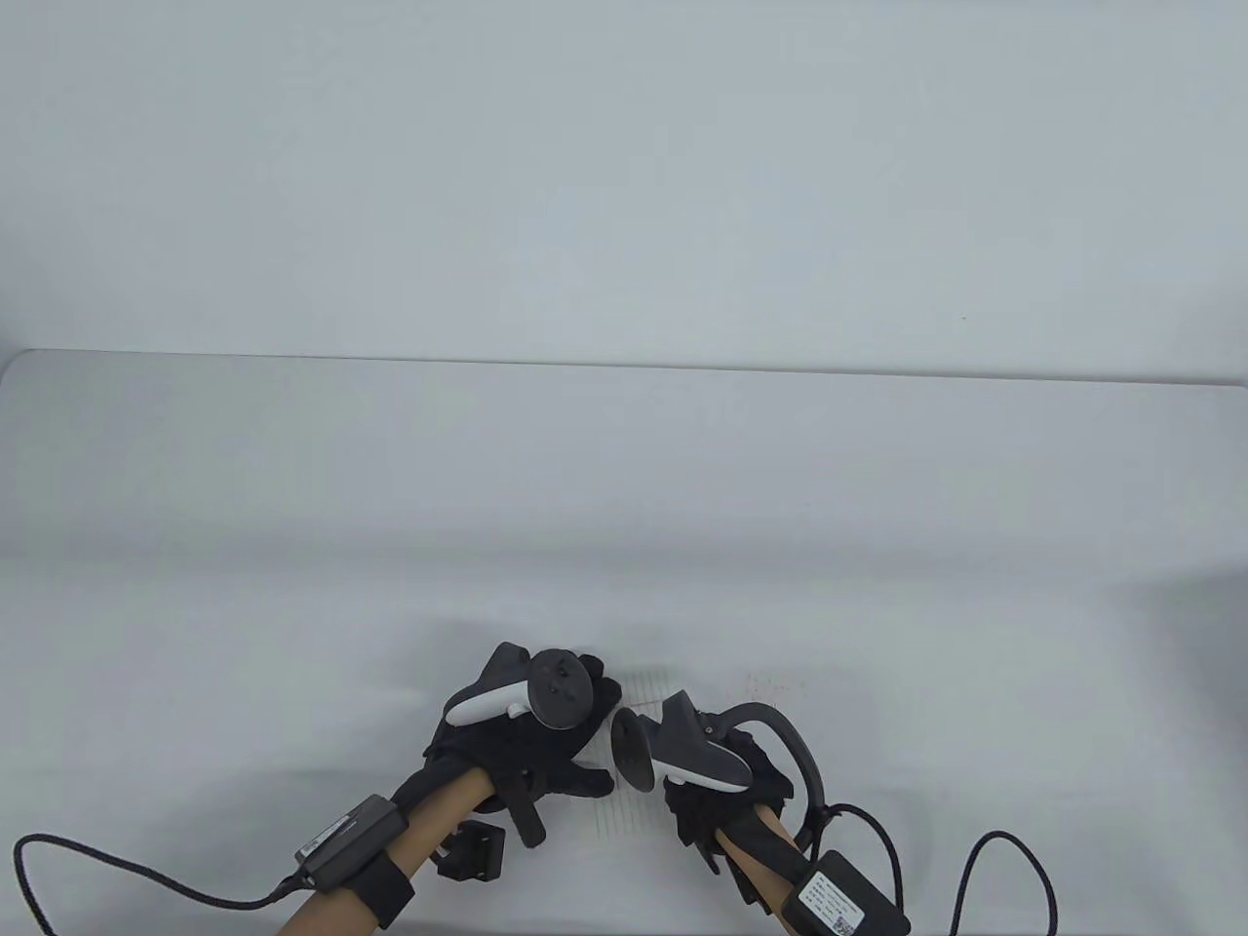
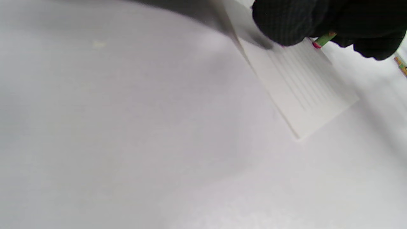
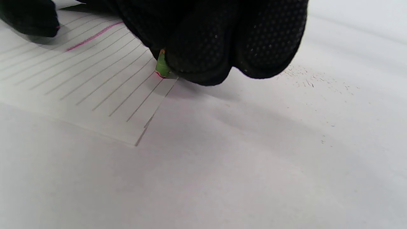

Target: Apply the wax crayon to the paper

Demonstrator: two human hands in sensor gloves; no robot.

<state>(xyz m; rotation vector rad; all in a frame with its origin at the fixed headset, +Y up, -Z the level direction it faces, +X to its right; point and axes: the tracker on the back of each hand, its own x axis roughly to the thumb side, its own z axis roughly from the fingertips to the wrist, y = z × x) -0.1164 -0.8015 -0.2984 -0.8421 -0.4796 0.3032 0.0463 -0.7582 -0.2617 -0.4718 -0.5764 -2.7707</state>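
The right hand [image 3: 219, 38] grips a crayon [image 3: 162, 66] in its closed fingers, so only the short green-wrapped end with a pink tip shows below the glove. This tip touches the lined paper [image 3: 95, 89] near its edge. The left hand [image 1: 531, 726] rests on the same paper [image 1: 624, 809]; whether its fingers are spread or curled cannot be told.

The table view shows both hands close together near the front edge of the table [image 1: 624, 487], but the crayon is hidden there. The right wrist view shows a pink stroke [image 3: 92, 37] along one ruled line. The left wrist view shows the crayon [image 2: 323, 40] from the side, and the paper [image 2: 302, 86] lying flat under it.

The sheet is white with thin grey lines.
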